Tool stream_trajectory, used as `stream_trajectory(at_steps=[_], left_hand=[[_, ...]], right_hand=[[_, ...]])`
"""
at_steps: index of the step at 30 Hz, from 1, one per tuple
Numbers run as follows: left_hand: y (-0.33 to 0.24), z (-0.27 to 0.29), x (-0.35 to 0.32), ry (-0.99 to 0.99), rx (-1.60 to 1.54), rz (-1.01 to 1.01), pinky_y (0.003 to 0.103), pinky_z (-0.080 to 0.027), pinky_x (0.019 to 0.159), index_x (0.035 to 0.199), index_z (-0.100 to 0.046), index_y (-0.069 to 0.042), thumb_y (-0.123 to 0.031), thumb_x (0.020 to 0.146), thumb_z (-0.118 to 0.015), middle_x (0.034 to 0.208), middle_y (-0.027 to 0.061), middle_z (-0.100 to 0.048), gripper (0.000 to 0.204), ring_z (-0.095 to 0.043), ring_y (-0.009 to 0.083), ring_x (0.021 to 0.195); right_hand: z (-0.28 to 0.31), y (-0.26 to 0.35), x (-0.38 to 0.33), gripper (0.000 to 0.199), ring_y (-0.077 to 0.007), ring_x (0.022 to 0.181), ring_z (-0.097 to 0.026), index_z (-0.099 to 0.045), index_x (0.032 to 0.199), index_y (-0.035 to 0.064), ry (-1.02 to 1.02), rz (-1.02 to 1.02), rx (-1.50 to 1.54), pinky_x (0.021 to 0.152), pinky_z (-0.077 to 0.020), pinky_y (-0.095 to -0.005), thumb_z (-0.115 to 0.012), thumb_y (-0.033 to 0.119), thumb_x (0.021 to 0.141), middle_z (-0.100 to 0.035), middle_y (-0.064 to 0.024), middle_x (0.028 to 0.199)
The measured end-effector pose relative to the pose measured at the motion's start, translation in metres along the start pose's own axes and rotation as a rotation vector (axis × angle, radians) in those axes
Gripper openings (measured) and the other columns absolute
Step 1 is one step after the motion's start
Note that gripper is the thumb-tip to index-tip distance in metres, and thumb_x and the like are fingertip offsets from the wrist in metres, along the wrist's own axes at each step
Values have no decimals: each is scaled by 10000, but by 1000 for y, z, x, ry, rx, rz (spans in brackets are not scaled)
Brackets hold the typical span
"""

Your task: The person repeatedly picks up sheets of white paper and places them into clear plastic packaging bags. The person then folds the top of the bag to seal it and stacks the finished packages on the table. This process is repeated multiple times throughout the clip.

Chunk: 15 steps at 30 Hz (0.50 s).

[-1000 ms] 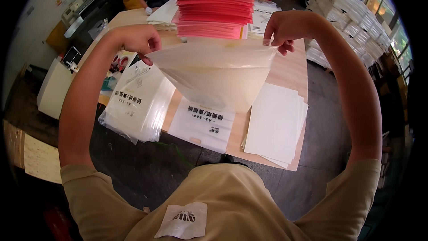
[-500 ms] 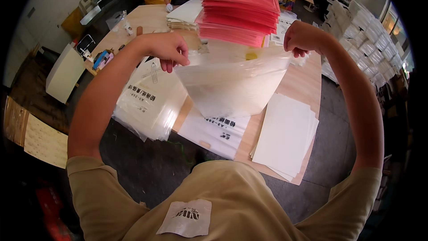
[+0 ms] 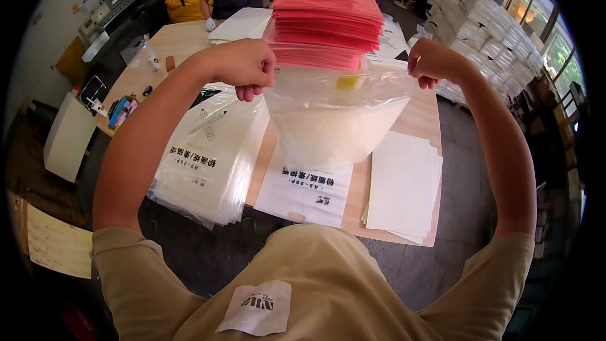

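Observation:
A clear plastic bag (image 3: 334, 110) hangs stretched between my two hands over the middle of the table, and something pale shows through it. My left hand (image 3: 247, 69) pinches its upper left corner with curled fingers. At the opposite upper corner, my right hand (image 3: 435, 63) grips the film between thumb and fingers. Below the bag lies a white printed sheet (image 3: 309, 196) with a slot near its front edge. Left of it rests a pile of printed plastic packs (image 3: 202, 158); to the right is a stack of white paper (image 3: 404, 189).
A tall stack of red packs (image 3: 325, 25) stands just beyond the bag. White sheets (image 3: 240, 25) lie at the far side, near two people. Small tools (image 3: 123, 110) sit at the table's left edge. Wrapped white bundles (image 3: 486, 44) are piled at the far right.
The bag's upper edge has become straighter and tauter between my hands. My left-hand fingers have curled in more tightly. The whole view has shifted slightly.

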<state>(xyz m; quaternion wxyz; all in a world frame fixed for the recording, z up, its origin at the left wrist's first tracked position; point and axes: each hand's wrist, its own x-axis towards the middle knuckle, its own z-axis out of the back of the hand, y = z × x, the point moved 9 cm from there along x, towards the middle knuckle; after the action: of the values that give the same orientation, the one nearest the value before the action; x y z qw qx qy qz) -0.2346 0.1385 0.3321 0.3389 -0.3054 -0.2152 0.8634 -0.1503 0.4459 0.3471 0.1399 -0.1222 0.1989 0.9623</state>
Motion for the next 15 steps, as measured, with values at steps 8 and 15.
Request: stream_trajectory(at_steps=[8,15], left_hand=[[16,21,1,-57,7,-61,257,-538,492,818,-576,23,-51,877,-609,702,77,-631,101,-651,130,559],[34,32,-2,-177,-32,-48,248,-522,497,825,-585,16,-50,847,-613,692,62,-618,75,-640,128,550]], right_hand=[[-11,1,-19,93,-153,497,-616,-653,831,-61,41,50,249,472,-484,-270,-627,27,835,-649,-115,620],[-3,11,-38,95,-101,502,-560,-660,860,-34,-156,131,314,470,-431,-251,-604,43,856,-622,-67,617]])
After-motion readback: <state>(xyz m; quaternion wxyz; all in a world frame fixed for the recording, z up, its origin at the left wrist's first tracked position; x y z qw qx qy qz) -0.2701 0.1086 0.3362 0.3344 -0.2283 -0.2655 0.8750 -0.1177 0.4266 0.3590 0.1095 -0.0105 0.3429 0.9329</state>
